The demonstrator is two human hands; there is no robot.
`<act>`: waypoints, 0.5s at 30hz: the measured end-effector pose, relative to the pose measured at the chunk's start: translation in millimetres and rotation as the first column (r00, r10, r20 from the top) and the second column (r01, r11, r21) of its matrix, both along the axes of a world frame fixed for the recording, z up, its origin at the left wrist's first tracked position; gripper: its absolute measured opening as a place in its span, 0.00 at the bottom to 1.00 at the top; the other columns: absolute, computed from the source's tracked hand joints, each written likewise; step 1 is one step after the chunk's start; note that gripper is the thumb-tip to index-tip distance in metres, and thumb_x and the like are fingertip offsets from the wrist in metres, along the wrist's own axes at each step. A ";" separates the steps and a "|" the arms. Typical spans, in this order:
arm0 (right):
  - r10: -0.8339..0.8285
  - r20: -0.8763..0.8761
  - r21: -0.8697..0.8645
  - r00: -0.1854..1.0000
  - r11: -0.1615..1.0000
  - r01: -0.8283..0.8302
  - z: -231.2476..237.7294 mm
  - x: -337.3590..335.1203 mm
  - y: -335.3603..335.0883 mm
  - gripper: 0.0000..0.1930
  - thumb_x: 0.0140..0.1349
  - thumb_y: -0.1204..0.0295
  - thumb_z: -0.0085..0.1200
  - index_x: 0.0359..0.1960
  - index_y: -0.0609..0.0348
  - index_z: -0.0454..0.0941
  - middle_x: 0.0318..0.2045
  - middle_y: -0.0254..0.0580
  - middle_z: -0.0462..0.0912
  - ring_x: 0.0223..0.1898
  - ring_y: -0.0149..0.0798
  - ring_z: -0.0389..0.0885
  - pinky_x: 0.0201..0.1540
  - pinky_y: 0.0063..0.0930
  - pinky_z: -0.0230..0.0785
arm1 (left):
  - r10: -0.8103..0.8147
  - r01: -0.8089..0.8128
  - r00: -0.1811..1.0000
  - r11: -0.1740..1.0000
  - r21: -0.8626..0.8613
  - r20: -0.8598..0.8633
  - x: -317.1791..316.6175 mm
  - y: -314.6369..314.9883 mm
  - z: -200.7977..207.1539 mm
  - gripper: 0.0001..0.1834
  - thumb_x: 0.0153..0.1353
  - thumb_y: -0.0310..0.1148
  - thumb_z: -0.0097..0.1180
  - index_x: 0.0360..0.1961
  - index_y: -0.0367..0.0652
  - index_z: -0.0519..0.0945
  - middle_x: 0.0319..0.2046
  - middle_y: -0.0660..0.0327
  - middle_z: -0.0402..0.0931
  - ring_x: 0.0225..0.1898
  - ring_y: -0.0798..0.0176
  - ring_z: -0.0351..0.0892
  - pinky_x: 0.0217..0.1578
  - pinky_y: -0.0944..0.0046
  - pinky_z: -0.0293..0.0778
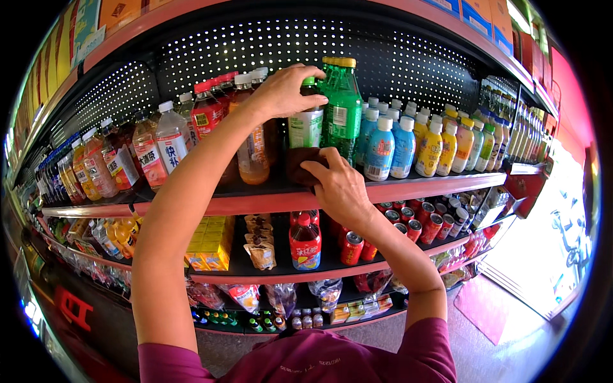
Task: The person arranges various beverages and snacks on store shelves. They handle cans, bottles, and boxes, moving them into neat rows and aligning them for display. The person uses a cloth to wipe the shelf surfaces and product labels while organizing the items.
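Note:
My left hand point(287, 92) reaches up to the top shelf, its fingers and thumb curled around the neck of a green-capped bottle point(305, 127) with a green and white label. Directly right of that bottle stand large green soda bottles point(343, 112) with yellow caps. Lower down, at the shelf's front edge, my right hand point(345, 185) is closed on a dark brown cloth point(302, 167). The cloth is bunched up just in front of the bottle's base and hides its bottom.
Left of my hands are rows of drink bottles point(207, 115); to the right stand small blue bottles point(381, 150) and yellow bottles point(429, 150). The pink shelf edge point(255, 203) runs below. Red cans point(351, 247) and yellow cartons point(211, 242) fill the lower shelf.

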State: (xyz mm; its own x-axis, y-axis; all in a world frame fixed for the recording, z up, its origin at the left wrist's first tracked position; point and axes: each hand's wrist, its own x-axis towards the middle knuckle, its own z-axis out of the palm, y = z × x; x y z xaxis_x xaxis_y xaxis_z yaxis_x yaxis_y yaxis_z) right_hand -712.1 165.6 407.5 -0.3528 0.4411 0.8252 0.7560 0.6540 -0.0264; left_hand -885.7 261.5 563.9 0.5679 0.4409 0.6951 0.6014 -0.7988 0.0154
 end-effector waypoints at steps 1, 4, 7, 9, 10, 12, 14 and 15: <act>-0.003 -0.002 0.002 1.000 1.000 0.003 -1.7 0.8 1.4 0.20 0.56 0.80 0.59 0.52 0.53 0.84 0.49 0.53 0.75 0.48 0.57 0.82 0.46 0.46 0.81 | 0.016 -0.016 1.000 1.000 -0.008 0.005 2.5 1.2 -1.2 0.33 0.59 0.53 0.70 0.62 0.47 0.80 0.59 0.50 0.79 0.60 0.47 0.80 0.63 0.51 0.74; 0.011 0.001 0.019 1.000 1.000 -0.011 -2.9 -1.9 4.7 0.19 0.56 0.80 0.58 0.51 0.54 0.84 0.48 0.53 0.75 0.47 0.57 0.82 0.45 0.46 0.81 | 0.000 0.000 1.000 1.000 0.017 0.010 -1.3 3.0 -2.4 0.33 0.59 0.53 0.70 0.62 0.48 0.80 0.59 0.51 0.79 0.61 0.47 0.80 0.63 0.51 0.74; 0.018 0.001 0.020 1.000 1.000 -0.018 -3.6 -2.2 8.6 0.19 0.57 0.79 0.58 0.51 0.54 0.84 0.47 0.53 0.75 0.46 0.56 0.82 0.44 0.45 0.82 | 0.010 -0.009 1.000 1.000 -0.025 0.025 -0.9 -0.7 -3.9 0.33 0.61 0.51 0.70 0.63 0.47 0.79 0.61 0.51 0.78 0.62 0.48 0.78 0.64 0.51 0.73; 0.016 0.001 0.013 1.000 1.000 -0.016 -3.5 -2.7 9.6 0.19 0.57 0.79 0.58 0.51 0.55 0.84 0.47 0.53 0.75 0.46 0.56 0.82 0.43 0.45 0.82 | 0.017 -0.016 1.000 0.998 -0.060 0.021 -0.9 -0.8 -3.3 0.34 0.61 0.50 0.70 0.65 0.48 0.79 0.63 0.52 0.77 0.64 0.49 0.77 0.65 0.52 0.72; 0.012 0.008 0.015 1.000 1.000 -0.012 -4.1 -2.1 9.1 0.19 0.57 0.79 0.58 0.51 0.55 0.84 0.47 0.53 0.75 0.46 0.56 0.82 0.43 0.44 0.82 | 0.013 -0.012 1.000 0.998 -0.066 0.022 -0.3 -0.8 -3.4 0.34 0.61 0.50 0.70 0.65 0.47 0.79 0.63 0.52 0.77 0.64 0.49 0.77 0.65 0.52 0.72; 0.010 0.019 0.022 1.000 1.000 -0.011 -4.4 -2.6 8.4 0.19 0.57 0.79 0.58 0.52 0.55 0.84 0.47 0.54 0.75 0.46 0.55 0.82 0.43 0.44 0.82 | 0.012 -0.011 1.000 0.997 -0.073 0.020 -1.5 -1.8 -2.6 0.33 0.62 0.49 0.70 0.65 0.47 0.78 0.63 0.51 0.77 0.64 0.49 0.77 0.65 0.52 0.72; 0.018 0.027 0.037 0.999 0.999 -0.019 -6.9 -1.3 9.0 0.19 0.57 0.79 0.58 0.52 0.54 0.84 0.48 0.54 0.75 0.46 0.55 0.82 0.43 0.44 0.82 | 0.017 -0.016 1.000 0.998 -0.062 0.017 -2.2 -2.6 -2.8 0.33 0.62 0.49 0.69 0.65 0.46 0.78 0.63 0.51 0.77 0.64 0.49 0.77 0.65 0.52 0.72; 0.022 0.032 0.047 0.999 0.999 -0.023 -7.4 -0.7 8.3 0.19 0.57 0.79 0.58 0.52 0.54 0.85 0.48 0.54 0.75 0.46 0.55 0.82 0.43 0.44 0.82 | 0.020 -0.019 1.000 0.998 -0.055 0.016 -2.9 -3.0 -2.6 0.33 0.62 0.49 0.69 0.65 0.46 0.78 0.63 0.51 0.77 0.64 0.49 0.77 0.65 0.52 0.72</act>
State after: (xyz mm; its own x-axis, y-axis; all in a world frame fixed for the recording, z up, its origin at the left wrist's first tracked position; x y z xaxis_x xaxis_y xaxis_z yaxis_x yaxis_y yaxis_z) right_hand -712.9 173.9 400.1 -0.3885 0.3936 0.8331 0.7410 0.6709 0.0286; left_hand -888.6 258.5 561.3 0.5475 0.4895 0.6787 0.6164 -0.7845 0.0685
